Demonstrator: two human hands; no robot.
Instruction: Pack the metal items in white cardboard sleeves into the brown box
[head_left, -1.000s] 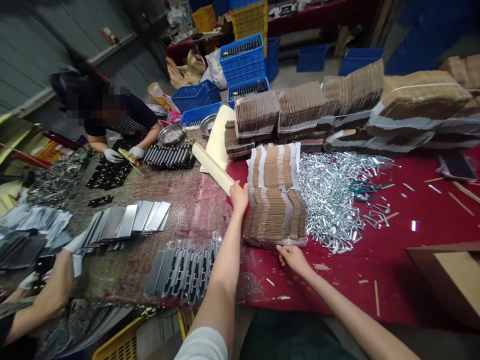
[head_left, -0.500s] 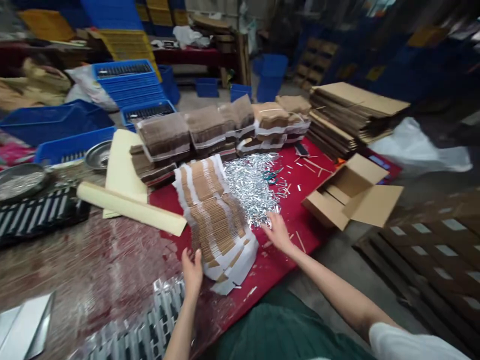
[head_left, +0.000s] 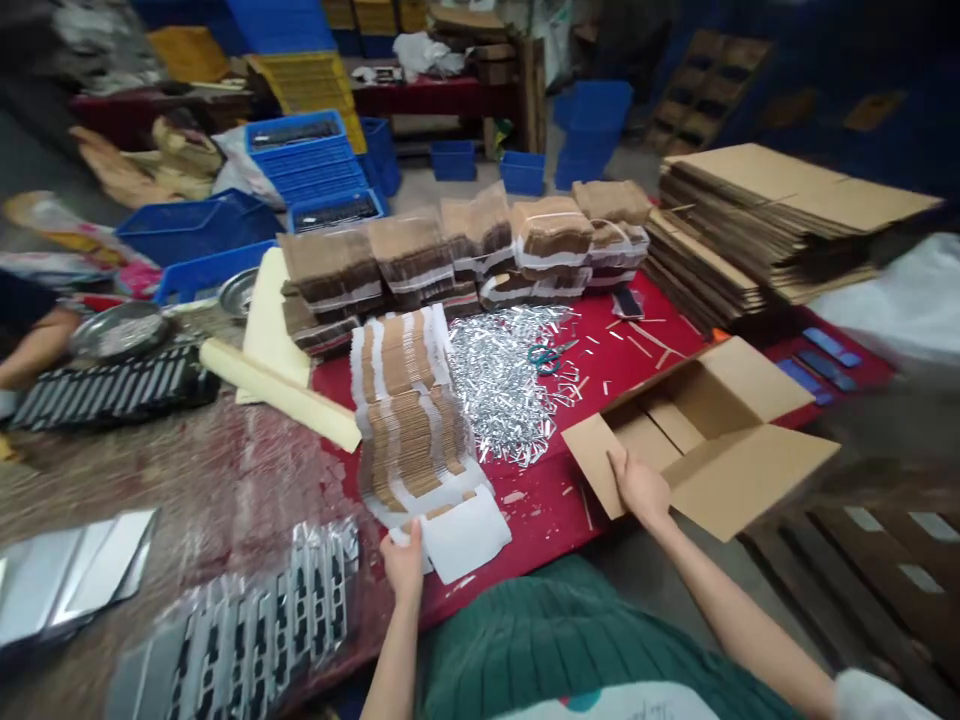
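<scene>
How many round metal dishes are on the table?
2. One shallow round metal dish sits at the far left near a co-worker's arm; another round metal dish lies partly hidden behind the cream sheet. More may be hidden.

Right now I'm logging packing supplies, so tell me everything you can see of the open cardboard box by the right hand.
The open cardboard box is plain brown corrugated board, unprinted. Its top flaps are folded outward and the visible inside looks empty. It sits skewed at the corner of the red-covered table, partly overhanging the edge. The right hand grips its near left flap, fingers over the flap's edge. Flattened cartons are stacked behind it.
</scene>
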